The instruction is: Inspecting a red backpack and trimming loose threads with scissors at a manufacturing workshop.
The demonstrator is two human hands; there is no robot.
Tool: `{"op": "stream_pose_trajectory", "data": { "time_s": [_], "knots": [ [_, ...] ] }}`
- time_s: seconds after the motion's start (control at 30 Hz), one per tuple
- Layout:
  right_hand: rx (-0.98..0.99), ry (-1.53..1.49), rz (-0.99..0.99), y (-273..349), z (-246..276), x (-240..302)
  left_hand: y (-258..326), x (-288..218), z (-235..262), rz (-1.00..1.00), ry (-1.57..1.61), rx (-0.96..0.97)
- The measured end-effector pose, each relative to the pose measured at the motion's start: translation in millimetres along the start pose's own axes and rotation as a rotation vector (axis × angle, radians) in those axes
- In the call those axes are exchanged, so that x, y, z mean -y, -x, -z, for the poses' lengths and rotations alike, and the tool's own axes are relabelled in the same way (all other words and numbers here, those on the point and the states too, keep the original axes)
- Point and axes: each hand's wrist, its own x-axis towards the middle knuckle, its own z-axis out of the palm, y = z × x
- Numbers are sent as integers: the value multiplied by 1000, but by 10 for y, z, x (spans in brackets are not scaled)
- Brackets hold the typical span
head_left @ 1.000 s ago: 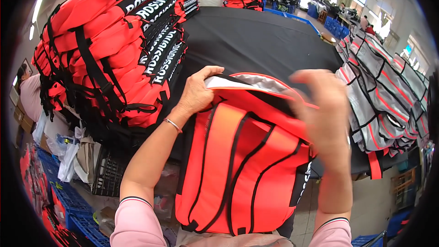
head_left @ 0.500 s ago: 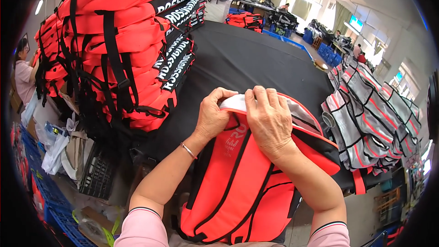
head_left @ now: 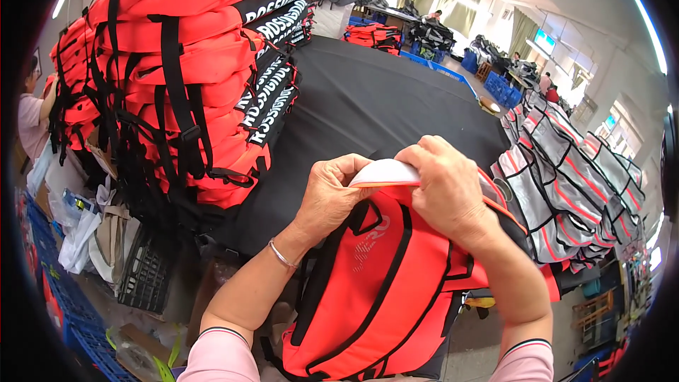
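Big black table (head_left: 382, 110) stretching away beyond the grip, taking up most of the middle. Off to the left of the grip and well above it, a huge stack of red backpacks (head_left: 177, 78) with black straps and white-lettered black bands, piled high on the table's left side. To the right of the grip, a fanned pile of grey bags (head_left: 566, 177) with red and black trim, overlapping like shingles along the table's right edge.

Right at the grip: one red backpack (head_left: 385, 286) with black piping, hanging off the near table edge and running down under both hands toward the body. Top end pinched between the two hands, light grey lining (head_left: 385, 172) turned up and showing between them.

Left hand (head_left: 329, 198) clamped on the left side of that top edge, fingers curled over, thumb side against the lining, thin silver bracelet (head_left: 281, 255) on the wrist just below. Right hand (head_left: 445, 187) folded over the right side of the same edge, fingers closed down on the fabric, nearly touching the left.

Down left, well below the grip, blue crates (head_left: 78, 325) and a black plastic basket (head_left: 145, 276) on the floor.
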Motion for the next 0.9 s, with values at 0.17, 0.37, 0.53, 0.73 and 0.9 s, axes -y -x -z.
{"op": "stream_pose_trajectory", "data": {
  "time_s": [0.17,0.37,0.53,0.73,0.9],
  "knots": [
    [380,-464,-149,-139,284,-188,14,-52,124,38,114,290],
    [849,-1033,-217,-104,411,-209,125,6,32,218,374,523],
    [878,-1355,-330,115,252,-246,295,257,27,279,556,474],
    [711,-1069,-537,-42,398,-228,93,-59,-70,540,466,418],
    [311,-832,-302,-128,240,-271,-128,-355,-62,441,160,610]
  ]
}}
